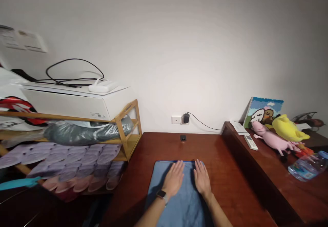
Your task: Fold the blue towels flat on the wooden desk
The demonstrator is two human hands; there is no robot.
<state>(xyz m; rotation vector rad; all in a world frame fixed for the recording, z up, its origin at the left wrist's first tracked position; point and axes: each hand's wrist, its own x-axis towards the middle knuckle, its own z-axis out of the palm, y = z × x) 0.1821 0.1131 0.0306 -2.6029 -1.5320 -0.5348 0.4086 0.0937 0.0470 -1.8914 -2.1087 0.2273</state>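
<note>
A blue cloth with a darker blue edge lies spread on the reddish-brown wooden table. Flat on its far left part rests my left hand, fingers stretched forward; a watch is on that wrist. My right hand lies along the cloth's far right edge, palm down with fingers extended. Neither hand grips anything. The near end of the cloth runs out of view between my forearms, and its surface there looks slightly wrinkled.
Left stands a wooden rack with purple slippers and a white box. On the right ledge are a remote, a pink plush pig, a yellow plush and a plastic bottle. A black plug sits in the wall.
</note>
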